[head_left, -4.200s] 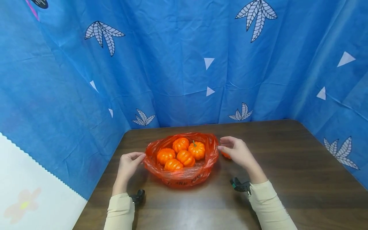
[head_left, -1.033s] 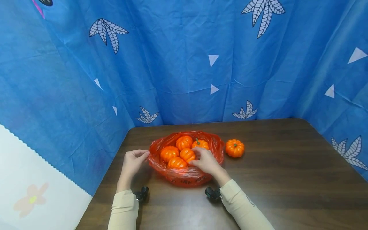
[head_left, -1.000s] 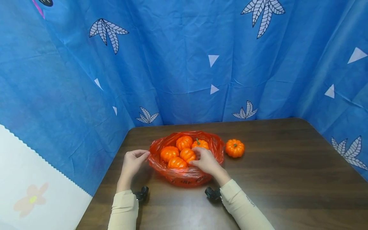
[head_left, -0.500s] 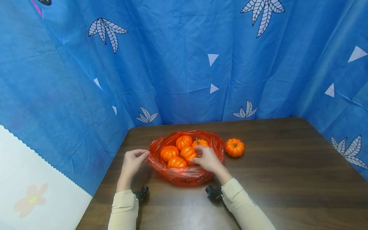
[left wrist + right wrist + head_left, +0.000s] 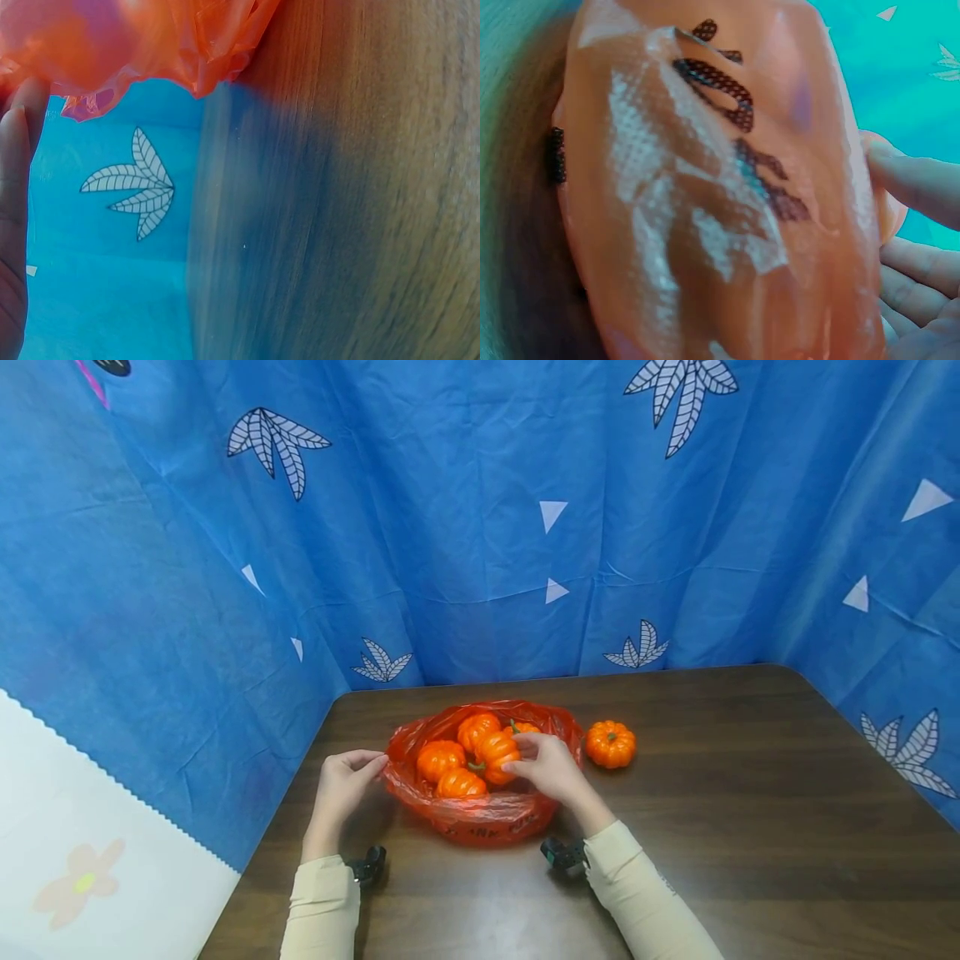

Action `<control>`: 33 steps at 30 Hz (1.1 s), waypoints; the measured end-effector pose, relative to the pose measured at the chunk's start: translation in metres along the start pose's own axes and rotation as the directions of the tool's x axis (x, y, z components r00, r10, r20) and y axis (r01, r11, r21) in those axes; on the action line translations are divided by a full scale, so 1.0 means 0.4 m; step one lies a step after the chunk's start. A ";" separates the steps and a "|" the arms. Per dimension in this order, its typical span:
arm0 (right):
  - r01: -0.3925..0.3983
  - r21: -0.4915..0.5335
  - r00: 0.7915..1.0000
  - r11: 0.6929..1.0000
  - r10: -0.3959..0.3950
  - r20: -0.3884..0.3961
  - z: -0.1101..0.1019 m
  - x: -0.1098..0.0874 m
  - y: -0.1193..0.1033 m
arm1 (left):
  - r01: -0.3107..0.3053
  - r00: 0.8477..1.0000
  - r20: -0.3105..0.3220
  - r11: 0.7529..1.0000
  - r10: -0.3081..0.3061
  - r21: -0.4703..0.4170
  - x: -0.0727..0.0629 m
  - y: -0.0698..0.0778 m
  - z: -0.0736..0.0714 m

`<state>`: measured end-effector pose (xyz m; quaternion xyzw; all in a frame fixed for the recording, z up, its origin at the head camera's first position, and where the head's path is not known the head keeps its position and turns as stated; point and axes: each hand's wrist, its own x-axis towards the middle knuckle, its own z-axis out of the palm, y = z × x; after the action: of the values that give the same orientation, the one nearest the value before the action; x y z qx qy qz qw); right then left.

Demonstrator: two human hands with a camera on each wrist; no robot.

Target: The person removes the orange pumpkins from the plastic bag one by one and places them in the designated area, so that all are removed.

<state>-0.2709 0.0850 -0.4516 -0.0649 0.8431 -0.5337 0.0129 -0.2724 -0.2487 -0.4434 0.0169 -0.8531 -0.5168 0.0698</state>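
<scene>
A red plastic bag (image 5: 487,828) stands with its mouth spread wide on the table. My left hand (image 5: 336,795) pinches its left rim between thumb and fingers; the left wrist view shows those fingers (image 5: 16,172) against the bag (image 5: 142,37). Reaching into the bag, my right hand (image 5: 557,770) grips a small orange pumpkin (image 5: 497,755) by its right side, the stem tipped to lower left. Around it lie other small pumpkins (image 5: 441,761), one at the back partly behind the right hand. In the right wrist view, the printed bag wall (image 5: 705,247) covers most of the scene.
One more small pumpkin (image 5: 611,744) sits on the dark wooden table (image 5: 750,793), just right of the bag. A blue patterned curtain (image 5: 465,527) hangs behind and at both sides. White cloth (image 5: 90,827) borders the left table edge.
The right hand has come from beside the bag's right rim into the bag. Over the last second the gripped pumpkin has shifted up and right and turned, showing its stem. The left hand stays put.
</scene>
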 end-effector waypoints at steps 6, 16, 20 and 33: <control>-0.021 0.031 1.000 0.999 0.021 -0.008 -0.011 -0.002 -0.002 | 0.021 1.000 0.005 1.000 -0.021 0.000 0.002 -0.001 -0.002; -0.042 0.083 0.999 0.996 0.044 -0.018 -0.034 -0.005 -0.002 | 0.013 1.000 0.003 1.000 -0.013 0.004 0.001 -0.005 -0.003; -0.059 0.105 0.998 0.993 0.061 -0.018 -0.045 -0.006 -0.005 | 0.019 1.000 0.000 1.000 -0.019 0.015 0.001 -0.005 -0.003; -0.057 0.174 0.998 0.983 0.062 -0.023 -0.104 -0.008 -0.001 | 0.001 1.000 -0.010 1.000 -0.001 0.002 0.009 -0.013 -0.004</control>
<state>-0.2716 0.1227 -0.4336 -0.0308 0.7952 -0.6052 0.0226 -0.2760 -0.2528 -0.4469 0.0201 -0.8531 -0.5160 0.0738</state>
